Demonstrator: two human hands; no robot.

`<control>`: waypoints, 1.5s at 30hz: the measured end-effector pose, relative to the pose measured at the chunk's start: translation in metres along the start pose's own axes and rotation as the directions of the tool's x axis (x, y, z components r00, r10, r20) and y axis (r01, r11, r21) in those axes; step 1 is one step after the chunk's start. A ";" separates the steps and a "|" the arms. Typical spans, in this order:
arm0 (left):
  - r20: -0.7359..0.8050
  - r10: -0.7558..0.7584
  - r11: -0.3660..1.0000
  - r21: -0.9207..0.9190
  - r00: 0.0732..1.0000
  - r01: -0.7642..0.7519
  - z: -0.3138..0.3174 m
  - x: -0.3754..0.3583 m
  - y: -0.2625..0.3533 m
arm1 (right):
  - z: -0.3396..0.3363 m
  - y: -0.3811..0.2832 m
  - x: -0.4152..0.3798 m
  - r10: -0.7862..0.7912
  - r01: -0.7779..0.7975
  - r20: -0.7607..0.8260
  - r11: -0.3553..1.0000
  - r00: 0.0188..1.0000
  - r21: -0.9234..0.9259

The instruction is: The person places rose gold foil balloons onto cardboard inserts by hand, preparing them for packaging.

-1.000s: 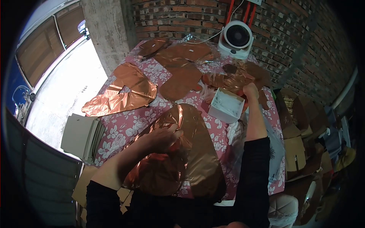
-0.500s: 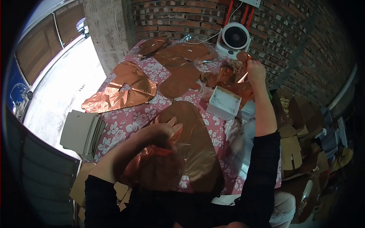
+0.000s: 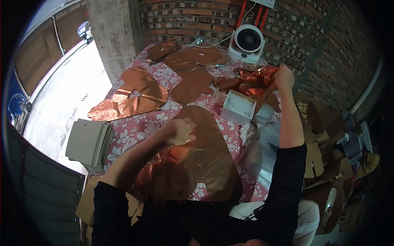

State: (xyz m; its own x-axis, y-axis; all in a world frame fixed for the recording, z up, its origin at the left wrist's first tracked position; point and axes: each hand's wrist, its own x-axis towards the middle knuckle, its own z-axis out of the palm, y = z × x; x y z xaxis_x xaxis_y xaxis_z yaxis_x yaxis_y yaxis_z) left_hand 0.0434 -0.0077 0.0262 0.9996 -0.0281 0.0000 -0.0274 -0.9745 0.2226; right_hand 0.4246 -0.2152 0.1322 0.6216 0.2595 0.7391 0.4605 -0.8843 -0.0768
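Note:
My right hand (image 3: pixel 284 78) is at the back right of the table, its fingers closed on the edge of a crumpled, shiny copper foil balloon (image 3: pixel 258 82). Near the middle, my left hand (image 3: pixel 180 131) is held with curled fingers over a large flat copper foil balloon (image 3: pixel 217 164). Whatever those fingers may hold is hidden. Below that wrist, another piece of reddish foil (image 3: pixel 172 176) lies bunched close to my body. A white box (image 3: pixel 239 108) with clear plastic inside stands between my hands, left of my right forearm.
More flat copper foil balloons (image 3: pixel 139 98) lie on the flowered tablecloth (image 3: pixel 141 133). Folded cardboard (image 3: pixel 88 141) is stacked at the left edge. A white fan (image 3: pixel 247 43) stands by the brick wall. Clear plastic bags (image 3: pixel 262 160) lie at right, near cardboard boxes (image 3: pixel 314 160).
My right hand has drawn slightly right and down, pulling the foil at the back right outward. My left hand has lifted a little and its fingers have curled in.

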 end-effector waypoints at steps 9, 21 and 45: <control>-0.167 0.076 0.997 0.011 0.983 -0.075 0.009 0.019 0.002 | -0.015 -0.024 0.010 0.347 -0.448 0.324 0.383 0.880 0.808; 0.072 -0.148 -0.116 -0.992 0.986 0.055 -0.013 0.045 0.042 | -0.121 -0.099 -0.033 0.097 -0.254 0.270 -0.157 0.958 0.954; -0.454 -0.150 0.468 -0.815 0.878 -0.341 -0.056 -0.055 0.098 | -0.130 -0.103 -0.148 -0.248 -0.620 0.569 -0.338 0.784 0.708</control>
State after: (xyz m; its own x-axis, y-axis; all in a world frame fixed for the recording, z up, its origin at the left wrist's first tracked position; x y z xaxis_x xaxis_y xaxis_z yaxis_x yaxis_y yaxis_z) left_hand -0.0140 -0.0896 0.1032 0.8850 0.2224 0.4090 -0.3486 -0.2656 0.8988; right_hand 0.2022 -0.2127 0.1175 0.7337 0.6435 0.2180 -0.0925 0.4125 -0.9063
